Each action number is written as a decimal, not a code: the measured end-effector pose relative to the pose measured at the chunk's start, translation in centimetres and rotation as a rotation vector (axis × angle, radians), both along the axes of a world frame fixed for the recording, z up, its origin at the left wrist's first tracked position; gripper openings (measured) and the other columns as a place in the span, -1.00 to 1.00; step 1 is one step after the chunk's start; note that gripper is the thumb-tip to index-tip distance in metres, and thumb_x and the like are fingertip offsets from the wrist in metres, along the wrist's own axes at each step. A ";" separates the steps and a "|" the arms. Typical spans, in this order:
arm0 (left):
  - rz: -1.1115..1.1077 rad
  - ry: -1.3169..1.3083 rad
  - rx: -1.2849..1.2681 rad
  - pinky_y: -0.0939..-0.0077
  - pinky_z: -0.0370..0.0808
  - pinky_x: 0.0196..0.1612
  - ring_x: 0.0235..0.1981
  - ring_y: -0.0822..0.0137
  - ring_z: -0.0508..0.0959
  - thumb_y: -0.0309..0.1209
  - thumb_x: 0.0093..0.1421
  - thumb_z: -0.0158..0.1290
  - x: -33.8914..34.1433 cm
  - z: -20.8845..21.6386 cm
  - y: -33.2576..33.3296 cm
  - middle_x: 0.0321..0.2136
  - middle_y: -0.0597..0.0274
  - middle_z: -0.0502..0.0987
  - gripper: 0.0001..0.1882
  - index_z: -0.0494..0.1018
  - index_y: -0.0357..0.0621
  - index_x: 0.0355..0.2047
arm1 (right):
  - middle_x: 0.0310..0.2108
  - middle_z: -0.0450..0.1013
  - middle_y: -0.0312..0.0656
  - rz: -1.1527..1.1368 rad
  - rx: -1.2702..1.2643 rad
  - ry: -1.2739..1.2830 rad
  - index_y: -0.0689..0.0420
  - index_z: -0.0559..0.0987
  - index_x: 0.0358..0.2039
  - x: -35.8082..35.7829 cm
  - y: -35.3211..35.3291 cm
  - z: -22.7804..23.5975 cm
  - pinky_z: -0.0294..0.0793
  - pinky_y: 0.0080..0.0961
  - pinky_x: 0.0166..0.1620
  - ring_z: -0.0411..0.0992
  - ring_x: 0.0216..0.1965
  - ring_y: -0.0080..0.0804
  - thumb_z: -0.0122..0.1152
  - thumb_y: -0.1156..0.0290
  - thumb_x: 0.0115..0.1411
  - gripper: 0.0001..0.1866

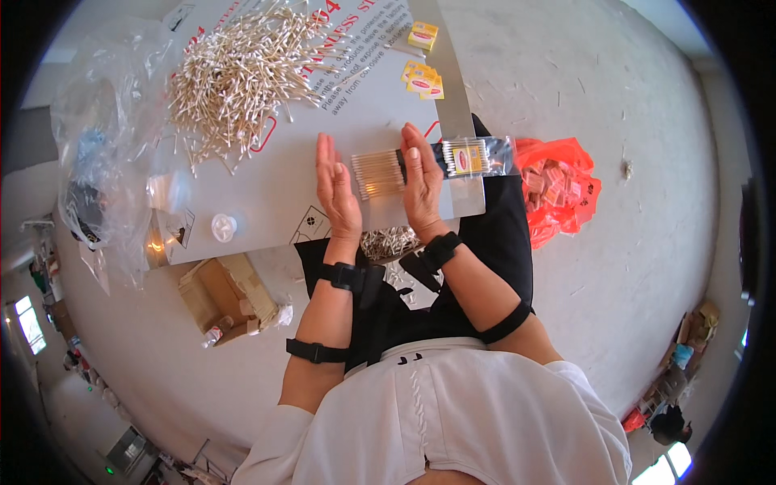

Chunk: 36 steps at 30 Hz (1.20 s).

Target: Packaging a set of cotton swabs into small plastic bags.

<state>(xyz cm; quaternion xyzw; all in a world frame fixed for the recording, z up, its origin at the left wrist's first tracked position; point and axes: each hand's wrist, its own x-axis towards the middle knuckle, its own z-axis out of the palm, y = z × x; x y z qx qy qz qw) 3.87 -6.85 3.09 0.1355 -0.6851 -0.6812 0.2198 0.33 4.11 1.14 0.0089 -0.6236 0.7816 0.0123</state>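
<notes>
Clear plastic bag (105,137): crumpled at the far left edge of the board, with dark things inside that are too blurred to tell.
Loose cotton swabs (234,77): a wide heap of wooden-stick swabs on the upper left of the grey board (267,186), well apart from both hands.
White cap (224,226): a small round piece near the board's front edge, left of the hands.
Cardboard box (230,295): on the floor just below the board's front left corner.
Left hand (338,194): flat and open, fingers straight and together, palm turned inward against the left end of the bundle; pressing, not clasping.
Swab bundle (378,174): a neat block of swabs lying on the board between the two palms, its long axis running left to right, so each hand meets an end of the sticks.
Right hand (422,190): likewise flat and unclenched, palm facing the left one, against the bundle's right end; both hands sit equally close.
Packed swab bag (473,158): a filled clear packet with a yellow label, just beside the right hand's back, on the board's right edge.
Yellow labels (422,77): a few small cards farther up the board.
Red plastic bag (558,190): on the floor to the right, holding small packets.
</notes>
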 end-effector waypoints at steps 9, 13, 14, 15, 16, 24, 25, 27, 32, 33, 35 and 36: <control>-0.160 -0.238 -0.688 0.22 0.08 0.36 0.35 0.06 0.13 -0.44 0.25 -0.01 4.8 0.6 -3.5 0.32 0.02 0.15 -0.37 0.11 -0.19 0.32 | -0.17 0.47 -0.22 0.078 0.018 -0.146 0.30 0.45 -0.04 2.3 5.6 1.3 0.42 -0.58 0.00 0.46 -0.12 -0.50 0.04 0.49 0.34 -0.77; -0.196 -0.249 -0.877 0.18 0.15 0.32 0.30 -0.02 0.18 -0.54 0.13 0.07 5.0 1.0 -2.7 0.29 -0.06 0.16 -0.28 0.08 -0.21 0.31 | -0.32 0.48 -0.26 0.097 0.196 -0.102 0.27 0.53 -0.20 2.6 6.3 0.4 0.46 -0.60 -0.20 0.46 -0.30 -0.57 0.13 0.56 0.25 -0.87; -0.154 -0.204 -0.904 0.19 0.22 0.26 0.24 -0.01 0.25 -0.57 0.10 0.09 5.0 0.3 -2.9 0.21 -0.04 0.25 -0.35 0.18 -0.21 0.23 | -0.32 0.48 -0.26 0.098 0.193 -0.097 0.27 0.53 -0.20 2.7 6.2 0.4 0.46 -0.60 -0.20 0.46 -0.30 -0.57 0.13 0.56 0.25 -0.87; -0.111 -0.160 -0.930 0.19 0.29 0.20 0.18 -0.01 0.32 -0.59 0.07 0.11 4.6 0.2 -3.0 0.13 -0.02 0.35 -0.42 0.28 -0.21 0.15 | -0.36 0.46 -0.26 0.099 0.253 -0.070 0.25 0.54 -0.24 2.6 6.1 0.7 0.45 -0.60 -0.25 0.45 -0.35 -0.56 0.15 0.56 0.22 -0.90; -0.107 -0.158 -0.933 0.19 0.29 0.20 0.18 -0.01 0.32 -0.59 0.07 0.11 4.3 0.1 -3.3 0.13 -0.02 0.35 -0.42 0.28 -0.21 0.15 | -0.41 0.44 -0.26 0.100 0.312 -0.042 0.23 0.55 -0.29 2.6 5.9 1.0 0.43 -0.59 -0.30 0.44 -0.39 -0.56 0.18 0.57 0.19 -0.93; -0.062 -0.190 -0.893 0.24 0.41 -0.21 -0.29 0.10 0.45 -0.58 0.00 0.16 -0.5 0.9 -4.6 -0.44 0.23 0.45 -0.89 0.50 -0.11 -0.45 | -0.44 0.40 -0.14 0.179 0.600 0.285 0.16 0.57 -0.40 -0.5 3.6 2.7 0.45 -0.33 -0.34 0.44 -0.40 -0.12 0.25 0.49 0.06 -0.93; -0.067 -0.193 -0.894 0.24 0.41 -0.21 -0.29 0.10 0.45 -0.58 0.00 0.16 -0.8 1.0 -4.7 -0.44 0.23 0.45 -0.89 0.50 -0.11 -0.45 | -0.44 0.40 -0.15 0.199 0.688 0.391 0.15 0.57 -0.41 -1.2 3.3 2.7 0.46 -0.30 -0.31 0.44 -0.37 -0.12 0.25 0.48 0.05 -0.93; -0.106 -0.227 -0.866 0.24 0.41 -0.21 -0.29 0.11 0.46 -0.58 0.00 0.16 -1.2 1.0 -4.9 -0.44 0.25 0.45 -0.90 0.51 -0.10 -0.46 | -0.43 0.39 -0.17 0.246 0.811 0.508 0.13 0.58 -0.46 -2.0 2.7 2.5 0.46 -0.26 -0.23 0.43 -0.29 -0.13 0.25 0.46 0.02 -0.94; -0.160 -0.169 -0.892 0.25 0.39 -0.19 -0.26 0.15 0.46 -0.58 0.00 0.16 -1.5 0.8 -5.0 -0.44 0.28 0.44 -0.89 0.54 -0.07 -0.46 | -0.44 0.38 -0.16 0.253 0.850 0.564 0.13 0.57 -0.49 -2.3 1.6 1.5 0.45 -0.27 -0.23 0.42 -0.31 -0.13 0.25 0.46 0.02 -0.96; -0.175 -0.171 -0.909 0.25 0.39 -0.18 -0.25 0.16 0.46 -0.58 0.00 0.16 -1.5 0.8 -4.9 -0.44 0.29 0.44 -0.88 0.55 -0.06 -0.45 | -0.45 0.38 -0.16 0.248 0.854 0.564 0.12 0.57 -0.50 -2.2 1.6 1.4 0.45 -0.27 -0.23 0.41 -0.31 -0.14 0.25 0.46 0.01 -0.96; -0.177 -0.176 -0.914 0.26 0.38 -0.17 -0.24 0.17 0.46 -0.58 0.01 0.15 -1.6 0.9 -4.7 -0.43 0.30 0.44 -0.88 0.55 -0.05 -0.45 | -0.45 0.38 -0.17 0.249 0.858 0.564 0.12 0.57 -0.50 -2.2 1.6 1.3 0.45 -0.27 -0.23 0.41 -0.32 -0.14 0.25 0.47 0.00 -0.96; -0.178 -0.177 -0.923 0.26 0.38 -0.16 -0.23 0.17 0.46 -0.58 0.01 0.15 -1.6 0.9 -4.8 -0.43 0.31 0.44 -0.88 0.55 -0.05 -0.45 | -0.45 0.37 -0.17 0.247 0.861 0.568 0.12 0.57 -0.50 -2.2 1.5 1.3 0.45 -0.27 -0.22 0.41 -0.32 -0.14 0.26 0.47 0.00 -0.96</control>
